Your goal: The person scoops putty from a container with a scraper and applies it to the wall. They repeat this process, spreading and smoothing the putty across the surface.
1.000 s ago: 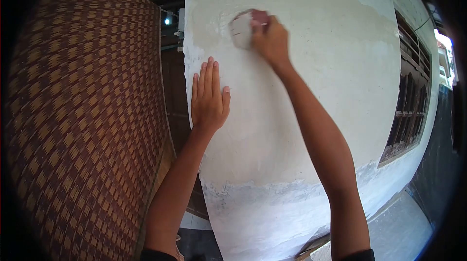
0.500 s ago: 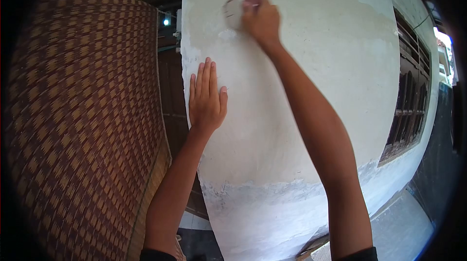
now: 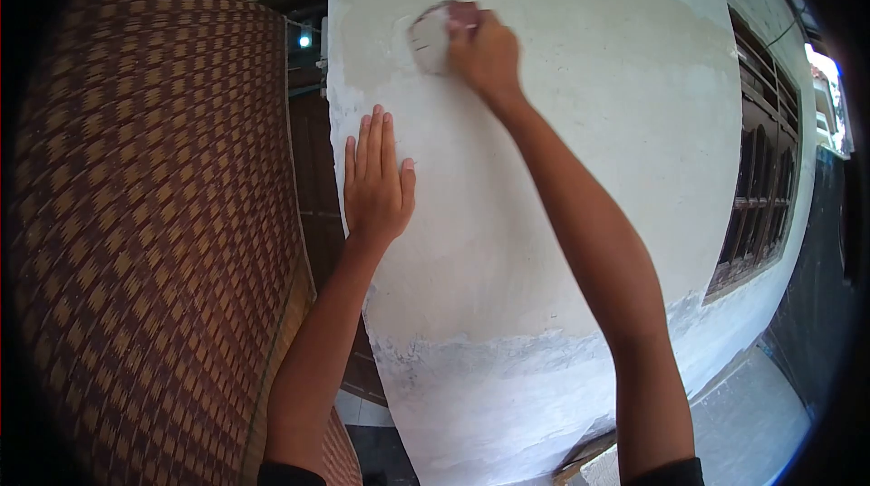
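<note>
My right hand (image 3: pixel 487 58) is raised high against the pale plastered wall (image 3: pixel 507 241). Its fingers grip a sheet of sandpaper (image 3: pixel 432 40), whitish on one face and reddish brown where it folds over near the fingertips. The sheet is a little blurred and lies against a beige patch of the wall. Lower and to the left, my left hand (image 3: pixel 376 192) rests flat on the wall near its left corner, fingers stretched upward, thumb apart, holding nothing.
A woven brown and tan mat or screen (image 3: pixel 154 205) hangs at the left, with a dark doorway (image 3: pixel 317 160) behind it. On the right, a wooden window (image 3: pixel 757 169) with bars is set in the wall. A grey ledge (image 3: pixel 752 418) runs along the lower right.
My right hand has moved slightly downward along the wall with the sandpaper. My left hand stays flat at the same spot on the wall; the view has shifted a little.
</note>
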Demonstrator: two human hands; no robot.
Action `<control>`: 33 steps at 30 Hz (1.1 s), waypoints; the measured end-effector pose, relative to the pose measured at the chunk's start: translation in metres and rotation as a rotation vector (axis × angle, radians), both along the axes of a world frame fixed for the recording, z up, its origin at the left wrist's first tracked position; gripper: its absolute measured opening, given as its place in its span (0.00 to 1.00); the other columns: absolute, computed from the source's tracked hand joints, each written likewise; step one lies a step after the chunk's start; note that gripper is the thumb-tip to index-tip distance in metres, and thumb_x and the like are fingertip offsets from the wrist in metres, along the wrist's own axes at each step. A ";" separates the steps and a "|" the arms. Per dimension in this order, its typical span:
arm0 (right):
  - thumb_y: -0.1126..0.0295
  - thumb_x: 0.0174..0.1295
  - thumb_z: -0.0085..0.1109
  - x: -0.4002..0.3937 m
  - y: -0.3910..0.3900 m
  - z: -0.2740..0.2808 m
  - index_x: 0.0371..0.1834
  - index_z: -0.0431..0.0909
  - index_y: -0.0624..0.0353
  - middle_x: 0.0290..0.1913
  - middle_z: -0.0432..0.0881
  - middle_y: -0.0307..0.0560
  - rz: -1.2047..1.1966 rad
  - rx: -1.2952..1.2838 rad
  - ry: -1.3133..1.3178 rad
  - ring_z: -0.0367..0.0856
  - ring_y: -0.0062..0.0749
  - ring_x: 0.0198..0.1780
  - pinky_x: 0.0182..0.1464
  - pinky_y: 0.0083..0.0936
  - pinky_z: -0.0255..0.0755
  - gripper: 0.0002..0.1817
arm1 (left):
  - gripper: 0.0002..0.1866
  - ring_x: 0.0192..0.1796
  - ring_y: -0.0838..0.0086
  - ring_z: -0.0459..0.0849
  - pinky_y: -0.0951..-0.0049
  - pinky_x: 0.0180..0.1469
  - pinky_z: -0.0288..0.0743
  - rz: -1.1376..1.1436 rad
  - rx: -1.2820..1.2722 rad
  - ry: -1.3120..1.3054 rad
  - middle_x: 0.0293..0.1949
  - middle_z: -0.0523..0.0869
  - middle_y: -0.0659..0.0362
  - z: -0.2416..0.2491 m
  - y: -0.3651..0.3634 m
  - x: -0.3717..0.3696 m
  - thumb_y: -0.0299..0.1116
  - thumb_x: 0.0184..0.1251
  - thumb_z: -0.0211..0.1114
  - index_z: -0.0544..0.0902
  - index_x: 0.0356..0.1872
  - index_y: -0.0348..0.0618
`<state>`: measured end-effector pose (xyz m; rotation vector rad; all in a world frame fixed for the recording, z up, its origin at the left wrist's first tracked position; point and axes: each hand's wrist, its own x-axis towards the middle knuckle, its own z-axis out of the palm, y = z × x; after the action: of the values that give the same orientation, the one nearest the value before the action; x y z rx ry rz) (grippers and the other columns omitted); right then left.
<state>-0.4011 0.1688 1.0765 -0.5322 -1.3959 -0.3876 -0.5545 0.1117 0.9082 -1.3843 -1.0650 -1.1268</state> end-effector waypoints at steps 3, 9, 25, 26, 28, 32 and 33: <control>0.58 0.61 0.61 0.060 0.011 0.008 0.45 0.76 0.69 0.40 0.82 0.68 -0.038 0.001 0.240 0.81 0.60 0.44 0.49 0.48 0.74 0.22 | 0.32 0.78 0.56 0.53 0.51 0.78 0.43 0.024 -0.011 -0.015 0.76 0.56 0.48 0.001 -0.002 0.003 0.34 0.73 0.47 0.53 0.75 0.35; 0.61 0.63 0.58 0.067 -0.014 0.009 0.43 0.78 0.68 0.39 0.84 0.63 0.234 0.105 0.373 0.83 0.57 0.44 0.49 0.46 0.74 0.17 | 0.32 0.78 0.57 0.54 0.52 0.78 0.43 0.041 0.014 -0.027 0.76 0.56 0.49 0.001 -0.001 0.005 0.34 0.73 0.47 0.53 0.75 0.35; 0.62 0.62 0.58 0.088 -0.004 0.009 0.47 0.78 0.69 0.40 0.85 0.62 0.258 0.014 0.538 0.84 0.53 0.46 0.49 0.42 0.75 0.19 | 0.32 0.78 0.58 0.53 0.52 0.78 0.43 0.053 0.022 -0.032 0.76 0.56 0.49 0.002 -0.003 0.003 0.33 0.72 0.48 0.53 0.76 0.36; 0.61 0.63 0.59 0.075 -0.003 0.004 0.47 0.78 0.69 0.39 0.85 0.61 0.239 0.028 0.431 0.85 0.52 0.44 0.48 0.41 0.75 0.19 | 0.32 0.78 0.58 0.53 0.52 0.78 0.43 0.050 0.030 -0.028 0.76 0.57 0.49 0.002 -0.003 0.004 0.33 0.72 0.48 0.54 0.75 0.36; 0.62 0.62 0.59 0.040 -0.020 -0.007 0.44 0.79 0.69 0.37 0.85 0.62 0.292 0.178 0.213 0.84 0.54 0.40 0.47 0.43 0.75 0.18 | 0.32 0.78 0.57 0.53 0.51 0.78 0.43 0.042 0.024 -0.027 0.76 0.57 0.49 0.001 -0.004 0.003 0.33 0.72 0.48 0.54 0.76 0.36; 0.59 0.61 0.59 0.004 -0.030 -0.015 0.41 0.77 0.70 0.38 0.84 0.67 0.179 0.116 -0.165 0.83 0.60 0.42 0.47 0.47 0.74 0.20 | 0.32 0.78 0.56 0.54 0.50 0.77 0.43 0.014 0.006 -0.005 0.76 0.56 0.48 0.002 -0.009 -0.002 0.34 0.72 0.47 0.53 0.76 0.36; 0.59 0.61 0.59 0.009 -0.020 -0.011 0.41 0.77 0.70 0.38 0.84 0.67 0.177 0.115 -0.163 0.83 0.60 0.42 0.47 0.47 0.74 0.20 | 0.32 0.78 0.56 0.54 0.50 0.77 0.43 0.012 0.005 -0.003 0.76 0.56 0.48 0.003 -0.008 -0.001 0.34 0.72 0.47 0.53 0.76 0.36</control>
<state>-0.3920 0.1485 1.0654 -0.2848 -1.5539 -0.3718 -0.5559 0.1034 0.9113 -1.3705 -1.0705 -1.1223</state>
